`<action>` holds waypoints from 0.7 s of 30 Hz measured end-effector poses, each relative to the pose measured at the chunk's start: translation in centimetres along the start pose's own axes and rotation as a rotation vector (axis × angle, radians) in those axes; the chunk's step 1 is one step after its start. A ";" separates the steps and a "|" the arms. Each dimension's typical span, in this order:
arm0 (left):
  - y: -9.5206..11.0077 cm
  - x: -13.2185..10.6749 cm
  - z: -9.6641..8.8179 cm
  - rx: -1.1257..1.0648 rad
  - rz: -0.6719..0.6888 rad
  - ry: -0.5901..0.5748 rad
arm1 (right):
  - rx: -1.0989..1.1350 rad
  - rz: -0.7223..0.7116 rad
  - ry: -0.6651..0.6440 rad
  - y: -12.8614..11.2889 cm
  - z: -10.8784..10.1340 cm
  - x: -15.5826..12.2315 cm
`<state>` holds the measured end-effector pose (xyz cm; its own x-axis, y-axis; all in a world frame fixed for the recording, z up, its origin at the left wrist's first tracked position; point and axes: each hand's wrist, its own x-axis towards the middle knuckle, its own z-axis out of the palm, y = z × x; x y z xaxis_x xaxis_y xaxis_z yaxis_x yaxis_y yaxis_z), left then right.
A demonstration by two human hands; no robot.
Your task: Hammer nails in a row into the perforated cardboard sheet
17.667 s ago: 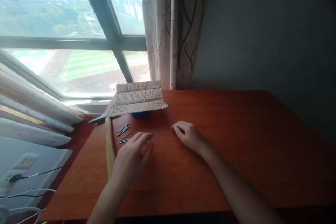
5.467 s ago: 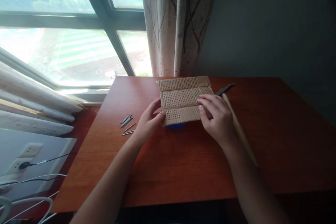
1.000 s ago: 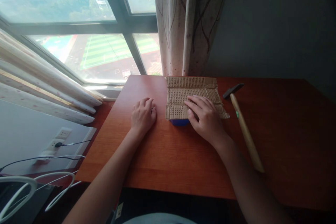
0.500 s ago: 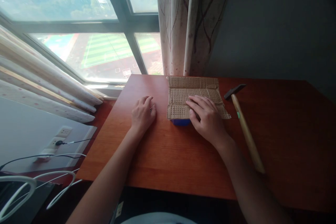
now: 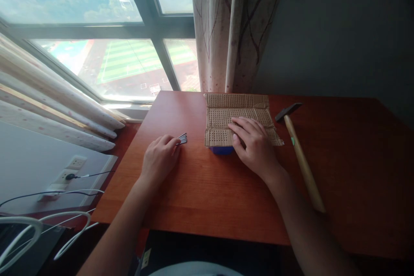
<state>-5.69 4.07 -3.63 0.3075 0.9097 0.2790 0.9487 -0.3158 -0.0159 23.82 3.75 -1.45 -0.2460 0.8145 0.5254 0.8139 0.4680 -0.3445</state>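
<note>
My left hand (image 5: 161,155) rests on the left of the table, its fingers pinched on a small fan of thin metal nails (image 5: 183,138) whose ends stick out to the right. A piece of cardboard (image 5: 223,118) full of rows of punched holes lies near the back edge, on top of a blue object (image 5: 222,150) that shows only at the front. Spread over the cardboard's front right part is my right hand (image 5: 254,146), fingers outstretched and holding nothing. To its right lies a hammer (image 5: 300,157) with a wooden handle and a dark head.
The reddish wooden table (image 5: 207,198) ends at a window with a curtain (image 5: 213,30) behind it. At the lower left are a wall socket (image 5: 76,163) with a plug and loose white cables (image 5: 73,241) beside the table.
My left hand has moved left and towards me, and the nails now show beyond its fingertips. My right hand stays on the cardboard; the hammer lies as before.
</note>
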 end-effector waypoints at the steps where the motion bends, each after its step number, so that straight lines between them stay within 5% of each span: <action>1: 0.0 0.0 0.0 0.012 0.010 -0.008 | -0.001 0.000 0.000 0.0 0.0 0.0; 16: 0.0 0.8 -0.5 0.093 0.086 -0.189 | 0.001 -0.003 0.005 0.0 0.0 0.0; 21: 0.9 1.1 -2.1 -0.165 0.041 -0.179 | -0.005 0.006 0.004 0.0 0.0 0.0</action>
<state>-4.61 4.26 -1.35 0.3680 0.9237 0.1061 0.9146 -0.3802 0.1376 23.78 3.76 -1.40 -0.2389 0.8157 0.5269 0.8179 0.4614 -0.3436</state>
